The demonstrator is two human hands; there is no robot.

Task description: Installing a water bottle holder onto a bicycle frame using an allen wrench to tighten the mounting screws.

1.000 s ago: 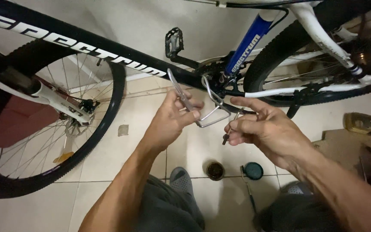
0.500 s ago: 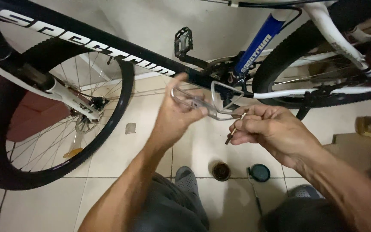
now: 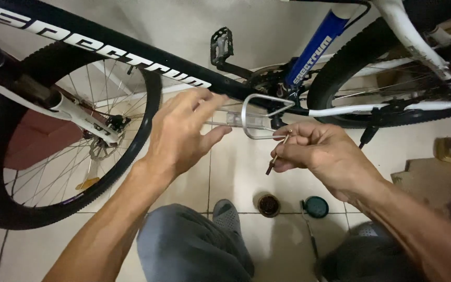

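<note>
Our right hand [image 3: 322, 156] had closed its grip on a thin metal pin [image 3: 277, 153], pinched between thumb and fingertips with its dark lower end hanging free below the fingers. The pin's upper tip sat right beside the silver wire bottle cage [image 3: 259, 117] on the black bike frame [image 3: 147, 65], near the lower bend of the wire. Our left hand [image 3: 184, 133] held nothing; its fingers were spread wide and hovered just in front of the cage and frame, and we could not tell whether a fingertip touched either. We judged the pinch to be the weak point: the pin was slim and held only at its upper part, so a small twist could have let it slip and drop to the tiled floor [image 3: 236, 177], close to the open little jar [image 3: 269, 204] and its round lid [image 3: 316, 207] below. With the left hand off it, the cage could have shifted under any push from the pin. The front wheel [image 3: 63, 151] stood near our left forearm, and a wide sweep could have brushed its spokes.
</note>
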